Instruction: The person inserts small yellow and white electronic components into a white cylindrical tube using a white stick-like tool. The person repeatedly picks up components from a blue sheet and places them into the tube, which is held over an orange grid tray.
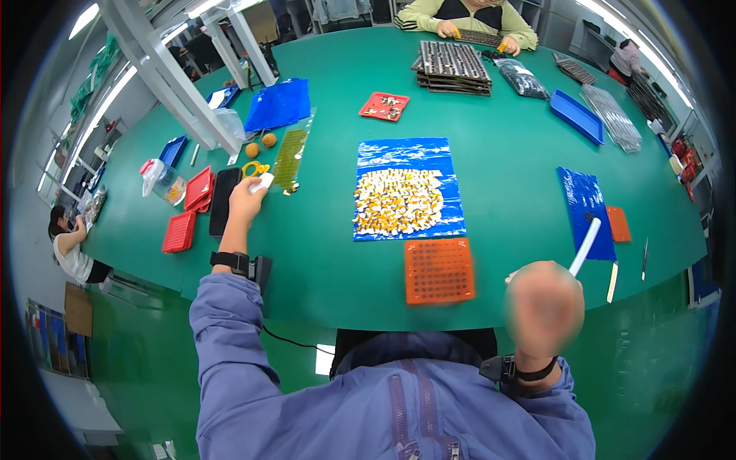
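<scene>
My left hand (245, 205) is closed on a small white piece (264, 182), beside yellow-handled scissors (255, 169) and a black phone (225, 202). At the table's near right, my right hand (544, 308) is smeared, its shape rounded like a closed fist. A flat white stick (586, 247) juts up from it, over the lower edge of a blue sheet (586, 211). Between my hands, many small white and orange-yellow pieces (399, 201) lie spread on another blue sheet (406, 152). Just nearer to me is an orange tray with rows of holes (439, 271).
Red trays (179, 231) and a clear jar (162, 182) stand on the left, near a metal post (172, 84). A red tray of bits (384, 106), stacked dark trays (454, 69) and a blue tray (576, 116) lie farther off. Across the table, a person (475, 23) handles a dark tray.
</scene>
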Available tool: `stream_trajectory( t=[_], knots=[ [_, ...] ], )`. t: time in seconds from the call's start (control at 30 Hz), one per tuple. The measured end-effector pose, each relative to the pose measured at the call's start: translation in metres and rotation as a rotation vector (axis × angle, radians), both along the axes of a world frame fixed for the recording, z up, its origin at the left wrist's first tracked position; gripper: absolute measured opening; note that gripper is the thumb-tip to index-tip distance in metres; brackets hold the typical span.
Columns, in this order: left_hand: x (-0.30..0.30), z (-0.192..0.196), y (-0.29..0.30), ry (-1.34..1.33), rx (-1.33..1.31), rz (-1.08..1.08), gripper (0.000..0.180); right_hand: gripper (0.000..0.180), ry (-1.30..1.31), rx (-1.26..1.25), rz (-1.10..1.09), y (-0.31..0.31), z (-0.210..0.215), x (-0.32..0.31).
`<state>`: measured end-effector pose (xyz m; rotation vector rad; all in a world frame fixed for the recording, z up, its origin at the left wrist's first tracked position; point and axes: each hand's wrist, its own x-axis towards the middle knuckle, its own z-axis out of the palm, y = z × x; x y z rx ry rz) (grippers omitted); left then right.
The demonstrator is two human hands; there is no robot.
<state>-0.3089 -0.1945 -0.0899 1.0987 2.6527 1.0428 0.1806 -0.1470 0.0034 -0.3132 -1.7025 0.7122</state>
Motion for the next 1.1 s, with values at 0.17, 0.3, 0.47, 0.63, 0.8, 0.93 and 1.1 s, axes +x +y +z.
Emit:
stream_trajectory(
  t=[0.17, 0.3, 0.47, 0.63, 0.8, 0.93, 1.1],
  knots=[
    [0.009, 0.006, -0.021, 0.563, -0.013, -0.077, 0.029, 0.026, 0.089, -0.238, 0.168, 0.001, 0.001, 0.000],
    [0.083, 0.049, -0.033, 0.084, 0.193, -0.264, 0.017, 0.024, 0.180, -0.441, 0.429, 0.000, 0.000, -0.015],
    [0.231, 0.105, -0.068, -0.137, 0.348, -0.664, 0.007, 0.021, 0.199, -0.575, 0.649, -0.007, 0.002, -0.035],
    [0.294, 0.107, -0.068, -0.293, 0.546, -0.862, 0.012, 0.022, 0.153, -0.650, 0.696, -0.022, 0.001, -0.044],
    [0.309, 0.094, -0.067, -0.449, 0.604, -0.835, 0.014, 0.022, 0.062, -0.477, 0.506, -0.028, -0.004, -0.040],
    [0.314, 0.087, -0.066, -0.522, 0.622, -0.769, 0.014, 0.024, -0.006, -0.153, 0.221, -0.029, -0.011, -0.042],
    [0.315, 0.082, -0.066, -0.441, 0.661, -0.751, 0.011, 0.025, -0.041, 0.029, 0.069, -0.030, -0.010, -0.045]
  ],
)
